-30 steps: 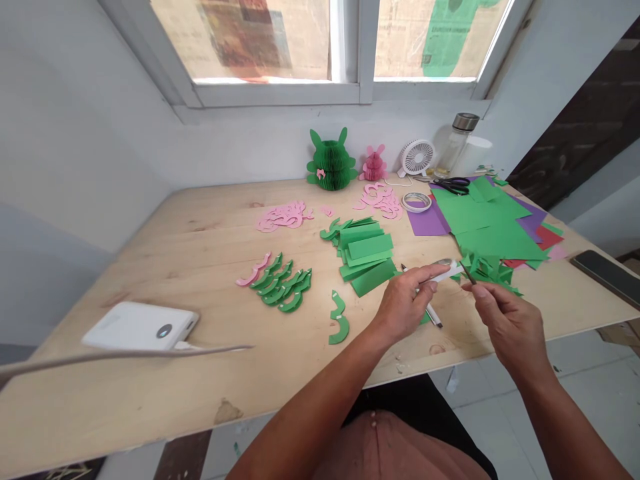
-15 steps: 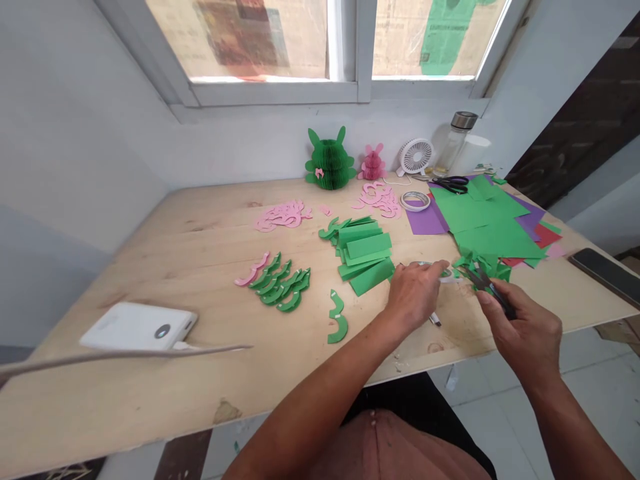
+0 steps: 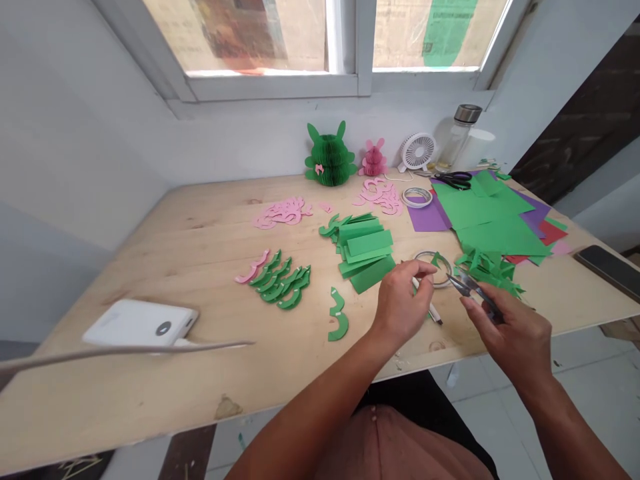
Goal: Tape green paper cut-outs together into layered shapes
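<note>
My right hand [image 3: 515, 327] grips a pair of scissors [image 3: 467, 287], its blades pointing left over the table. To the left, my left hand [image 3: 405, 297] is closed with the fingertips drawn together; what they hold, if anything, is hard to make out. A small green paper scrap [image 3: 436, 259] shows right by those fingertips, within the outline of a tape roll [image 3: 445, 283]. Beneath the left hand lies a pen [image 3: 435, 313]. Green paper scraps [image 3: 490, 270] are heaped just beyond the scissors. A stack of green paper strips [image 3: 367, 247] lies beyond the left hand.
A curved green cutout [image 3: 339, 317] lies left of my hands, with more green cutouts [image 3: 280, 280] farther left. Pink cutouts [image 3: 285, 212], coloured sheets [image 3: 495, 213], another tape roll [image 3: 417, 197] and black-handled scissors [image 3: 455, 179] lie farther back. A white power bank [image 3: 140, 323] and a phone [image 3: 610, 267] flank the workspace.
My left hand has drawn back slightly to the left, with its fingers curled closer together. The scissors have shifted left and away from the heap of green scraps.
</note>
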Action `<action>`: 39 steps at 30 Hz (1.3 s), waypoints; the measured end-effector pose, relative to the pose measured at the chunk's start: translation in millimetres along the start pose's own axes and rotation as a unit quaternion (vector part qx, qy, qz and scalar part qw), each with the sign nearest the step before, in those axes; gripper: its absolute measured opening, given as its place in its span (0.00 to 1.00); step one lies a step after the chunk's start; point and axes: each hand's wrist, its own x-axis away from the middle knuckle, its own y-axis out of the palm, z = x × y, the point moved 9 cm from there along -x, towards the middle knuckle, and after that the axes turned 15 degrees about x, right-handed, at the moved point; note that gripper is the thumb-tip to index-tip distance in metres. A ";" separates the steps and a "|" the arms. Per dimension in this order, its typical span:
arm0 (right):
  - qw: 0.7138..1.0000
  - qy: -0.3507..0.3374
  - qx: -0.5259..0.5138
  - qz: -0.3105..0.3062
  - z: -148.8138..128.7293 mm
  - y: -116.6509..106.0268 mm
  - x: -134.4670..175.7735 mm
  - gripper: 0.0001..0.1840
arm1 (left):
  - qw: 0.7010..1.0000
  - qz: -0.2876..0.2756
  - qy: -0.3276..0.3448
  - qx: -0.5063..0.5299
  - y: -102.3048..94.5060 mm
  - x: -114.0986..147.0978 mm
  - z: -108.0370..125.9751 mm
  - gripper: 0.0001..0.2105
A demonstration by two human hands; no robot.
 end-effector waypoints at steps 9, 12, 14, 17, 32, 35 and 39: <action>0.994 -0.103 0.033 -0.011 -37.5 2.9 2.2 0.12 | 0.986 0.029 -0.091 0.138 -19.0 14.9 -7.3 0.03; 0.991 -0.129 0.035 0.002 -45.4 2.0 2.4 0.13 | 0.976 0.035 -0.115 0.180 -20.9 18.1 -14.2 0.04; 0.988 -0.147 0.030 0.018 -50.6 -0.3 1.7 0.12 | 0.970 0.049 -0.133 0.200 -23.4 20.4 -18.6 0.06; 0.983 -0.176 0.026 0.042 -58.4 -4.6 0.7 0.12 | 0.960 0.067 -0.153 0.225 -26.8 23.5 -23.0 0.06; 0.984 -0.177 -0.020 0.012 -60.6 0.7 3.5 0.12 | 0.910 0.077 -0.212 0.348 -26.3 30.9 -33.5 0.04; 0.986 -0.162 -0.027 -0.004 -54.3 3.0 4.0 0.12 | 0.911 0.076 -0.216 0.344 -28.9 31.5 -32.4 0.04; 0.995 -0.100 -0.001 -0.003 -30.5 5.3 5.4 0.12 | 0.914 0.075 -0.220 0.332 -34.0 36.0 -33.0 0.05</action>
